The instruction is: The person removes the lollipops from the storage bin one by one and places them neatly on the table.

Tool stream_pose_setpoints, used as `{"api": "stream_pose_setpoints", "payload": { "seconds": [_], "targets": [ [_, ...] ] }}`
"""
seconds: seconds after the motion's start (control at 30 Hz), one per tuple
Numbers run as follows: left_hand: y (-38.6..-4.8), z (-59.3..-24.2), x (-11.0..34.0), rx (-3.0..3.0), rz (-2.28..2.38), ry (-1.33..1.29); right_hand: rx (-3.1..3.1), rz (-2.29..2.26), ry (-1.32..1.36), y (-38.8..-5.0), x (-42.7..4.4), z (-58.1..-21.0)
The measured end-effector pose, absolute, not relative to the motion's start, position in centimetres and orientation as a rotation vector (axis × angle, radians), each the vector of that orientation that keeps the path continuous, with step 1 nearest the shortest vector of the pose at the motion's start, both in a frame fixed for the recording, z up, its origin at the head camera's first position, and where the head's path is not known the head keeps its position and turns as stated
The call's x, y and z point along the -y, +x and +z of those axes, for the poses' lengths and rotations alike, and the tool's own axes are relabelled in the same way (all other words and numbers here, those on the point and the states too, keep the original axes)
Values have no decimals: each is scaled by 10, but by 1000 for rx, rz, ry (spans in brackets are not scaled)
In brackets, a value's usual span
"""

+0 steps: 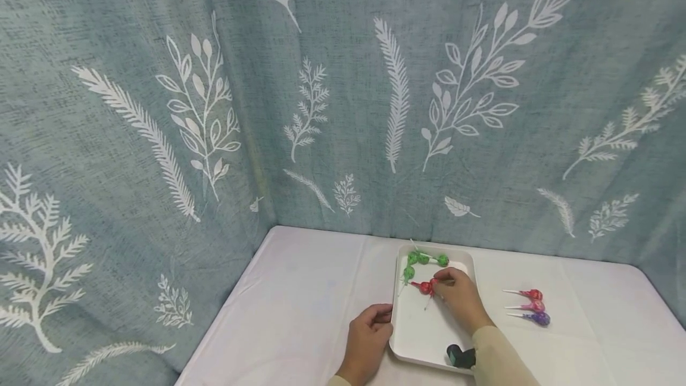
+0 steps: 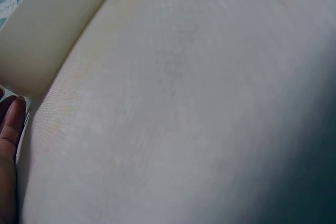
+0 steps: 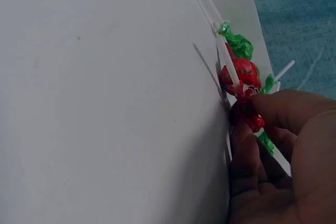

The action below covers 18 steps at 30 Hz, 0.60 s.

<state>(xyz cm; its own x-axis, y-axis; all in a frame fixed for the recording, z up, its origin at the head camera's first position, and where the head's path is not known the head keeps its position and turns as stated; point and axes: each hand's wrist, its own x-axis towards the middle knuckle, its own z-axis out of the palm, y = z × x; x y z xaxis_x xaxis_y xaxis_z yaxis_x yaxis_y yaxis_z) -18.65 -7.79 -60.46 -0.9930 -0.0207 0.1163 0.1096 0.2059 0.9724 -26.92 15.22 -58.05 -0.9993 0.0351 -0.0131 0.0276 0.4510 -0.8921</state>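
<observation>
A white tray lies on the table. Over its middle, my right hand pinches a red-wrapped lollipop between thumb and fingers, its white stick slanting away. Touching or close beside that one is another red lollipop in the tray. Several green lollipops sit in the tray's far left part, sticks pointing different ways. My left hand rests on the table at the tray's left side. In the left wrist view its fingers touch the tray's outer wall, loosely bent.
Right of the tray, a red lollipop, a pink lollipop and a purple lollipop lie in a column, sticks leftward. A black device is at my right sleeve, over the tray's near edge. A teal leaf-patterned curtain hangs behind the white-covered table.
</observation>
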Motion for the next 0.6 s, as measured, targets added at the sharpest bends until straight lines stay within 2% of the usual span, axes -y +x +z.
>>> {"api": "stream_pose_setpoints", "payload": {
  "seconds": [0.3, 0.6],
  "targets": [
    [-187, -605, 77, 2343, -1903, -69, 2640, 1679, -48, -274, -154, -586],
    [-186, -604, 75, 2299, -1919, -96, 2541, 1889, -37, -269, -158, -577]
  ]
}}
